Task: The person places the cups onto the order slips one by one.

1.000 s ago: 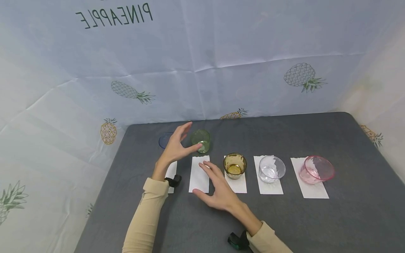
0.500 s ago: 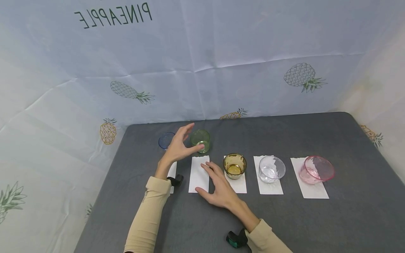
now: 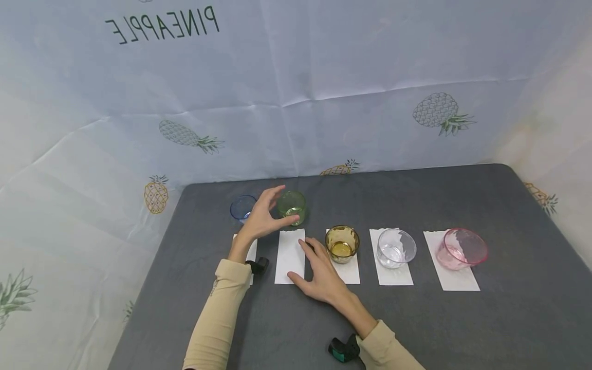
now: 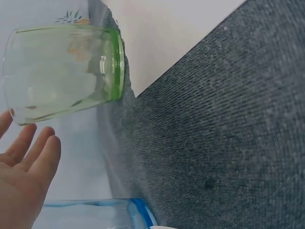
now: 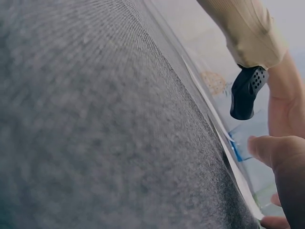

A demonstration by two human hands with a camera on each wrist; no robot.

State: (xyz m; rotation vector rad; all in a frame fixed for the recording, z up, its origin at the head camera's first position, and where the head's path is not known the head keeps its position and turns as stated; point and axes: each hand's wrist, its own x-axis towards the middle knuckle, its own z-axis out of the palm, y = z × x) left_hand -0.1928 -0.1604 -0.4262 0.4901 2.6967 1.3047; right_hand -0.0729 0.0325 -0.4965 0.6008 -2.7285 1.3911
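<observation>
My left hand (image 3: pixel 264 218) is at the left side of a green glass (image 3: pixel 292 205), its thumb overlapping the front of the glass in the head view. The left wrist view shows the fingers loosely bent, with fingertips right at the rim of the green glass (image 4: pixel 66 71) and not wrapped round it. A blue glass (image 3: pixel 240 206) stands just left of this hand, partly hidden by it. My right hand (image 3: pixel 324 277), thumb and fingers spread and holding nothing, is over the right edge of a white paper strip (image 3: pixel 289 262), left of an amber glass (image 3: pixel 342 244).
A clear glass (image 3: pixel 396 249) and a pink glass (image 3: pixel 462 249) stand on paper strips to the right. Another strip (image 3: pixel 252 252) lies partly under the left wrist. Behind the grey table (image 3: pixel 509 329) hangs a pineapple-print curtain (image 3: pixel 361 123).
My left hand has shifted slightly right, closer round the green glass, uncovering more of the blue one. The right hand has moved slightly right. The glasses stay put.
</observation>
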